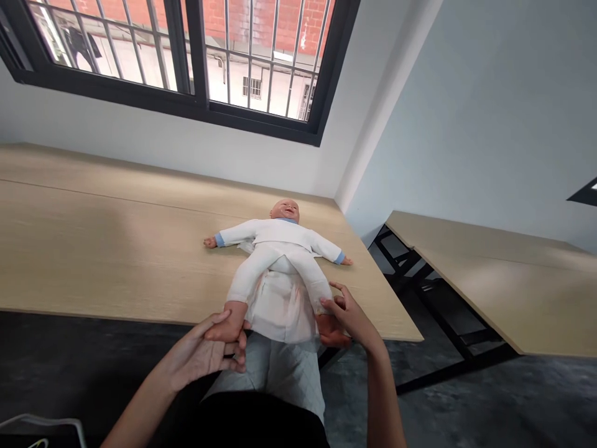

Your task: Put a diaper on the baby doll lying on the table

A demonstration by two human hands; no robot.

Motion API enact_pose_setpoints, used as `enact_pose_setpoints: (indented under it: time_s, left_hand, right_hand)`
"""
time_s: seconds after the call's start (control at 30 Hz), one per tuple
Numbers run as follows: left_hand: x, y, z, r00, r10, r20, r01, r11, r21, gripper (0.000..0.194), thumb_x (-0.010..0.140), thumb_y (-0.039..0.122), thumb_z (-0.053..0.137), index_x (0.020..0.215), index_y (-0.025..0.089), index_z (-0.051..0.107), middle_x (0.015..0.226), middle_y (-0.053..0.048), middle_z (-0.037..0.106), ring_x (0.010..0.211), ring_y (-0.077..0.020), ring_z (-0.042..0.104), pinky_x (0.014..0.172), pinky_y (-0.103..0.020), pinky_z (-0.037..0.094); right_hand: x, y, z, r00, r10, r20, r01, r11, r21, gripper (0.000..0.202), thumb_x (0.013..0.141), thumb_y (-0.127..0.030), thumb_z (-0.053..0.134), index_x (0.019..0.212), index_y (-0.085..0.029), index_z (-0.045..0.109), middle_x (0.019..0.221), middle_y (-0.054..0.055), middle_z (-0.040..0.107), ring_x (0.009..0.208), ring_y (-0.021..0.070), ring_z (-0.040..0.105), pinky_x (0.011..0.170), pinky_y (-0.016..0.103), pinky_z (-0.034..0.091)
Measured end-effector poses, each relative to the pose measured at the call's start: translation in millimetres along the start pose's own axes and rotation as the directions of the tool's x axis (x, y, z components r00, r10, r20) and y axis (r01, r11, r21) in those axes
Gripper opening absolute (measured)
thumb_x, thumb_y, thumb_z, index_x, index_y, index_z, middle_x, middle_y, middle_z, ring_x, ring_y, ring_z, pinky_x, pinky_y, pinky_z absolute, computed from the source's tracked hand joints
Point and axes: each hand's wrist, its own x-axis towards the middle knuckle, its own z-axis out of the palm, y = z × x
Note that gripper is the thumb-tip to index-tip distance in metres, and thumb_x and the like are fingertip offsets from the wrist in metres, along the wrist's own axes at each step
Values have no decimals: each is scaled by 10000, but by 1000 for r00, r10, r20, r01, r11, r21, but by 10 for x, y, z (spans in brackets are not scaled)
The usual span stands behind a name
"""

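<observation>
A baby doll (289,233) in a white outfit with blue cuffs lies on its back on the wooden table, head toward the window and arms spread. Its legs point at me, and both bare feet reach the table's front edge. My left hand (205,354), palm up, is closed around the doll's foot (232,323) on the left. At the other ankle, my right hand (347,311) grips the lower leg (321,292) with the thumb on the trouser cuff and the index finger bent outward. Between the legs a white cloth (277,308) spreads toward the edge, partly blurred.
The wooden table (116,249) stands against the wall under a barred window (200,56). To the right, past a gap, is a second table (504,274) with black metal legs. A white-rimmed object (41,421) shows at the lower left.
</observation>
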Motion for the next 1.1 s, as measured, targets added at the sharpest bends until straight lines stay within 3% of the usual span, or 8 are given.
enact_pose_setpoints:
  time_s: [0.07,0.1,0.23,0.37,0.57,0.7,1.0,1.1]
  left_hand:
    - [-60,63,50,990,55,-127,-35,987,155,380,789,460,691,954,119,666,842,-80,697,693,-215,663,715,-380,538]
    - [-80,77,74,975,95,-200,-45,970,241,382,774,454,713,962,128,649,871,-80,695,711,-220,671,701,-371,545]
    - [-103,62,149,901,261,-347,-71,877,475,589,700,437,790,1167,195,523,978,-61,672,774,-242,694,652,-363,573]
    - [-109,56,193,872,343,-350,-104,827,553,890,710,470,770,1422,281,269,1017,-55,657,761,-233,699,625,-358,583]
    - [-133,119,150,842,410,-352,-112,770,628,928,733,501,724,1496,290,240,990,-45,628,645,-175,662,594,-328,574]
    - [-113,99,79,859,403,-315,-111,748,654,942,745,508,708,1521,279,225,828,1,608,636,-175,646,617,-325,564]
    - [-79,-62,0,952,296,-81,-180,752,634,1009,827,473,674,1550,318,-13,663,73,475,560,-113,522,582,-270,513]
    - [-91,-93,6,966,256,-22,-186,755,629,965,814,461,687,1544,331,69,703,58,461,606,-127,502,561,-288,527]
  right_hand:
    - [-85,-108,172,963,-149,-224,80,954,-290,542,829,-350,580,1313,-125,486,1092,177,663,1073,356,609,945,546,451]
    - [-153,-172,312,905,-282,-319,123,890,-439,525,850,-318,548,1326,-106,486,1196,213,615,1169,376,550,1000,576,399]
    - [-438,-344,1006,766,-641,37,532,602,-596,536,922,-358,517,1407,-145,437,1398,165,512,1326,326,437,1079,519,375]
    - [-454,-269,1369,739,-629,241,614,482,-625,842,845,-471,660,1504,-108,283,1522,169,351,1406,336,333,1123,534,335]
    - [-296,-68,1329,746,-585,319,629,461,-625,504,886,-171,590,1381,-232,515,1423,46,515,1349,287,440,1105,479,388]
    - [-349,-38,1334,753,-608,251,608,499,-617,505,838,-3,473,1258,-236,629,1308,20,618,1246,235,557,1029,395,475]
    - [-521,-220,1171,575,-813,88,694,429,-578,484,884,-34,384,1277,-216,598,1256,48,654,1098,209,645,891,347,532]
    - [-564,-394,1046,524,-845,105,715,370,-593,422,941,-65,366,1275,-204,585,1232,42,668,1069,197,646,836,313,518]
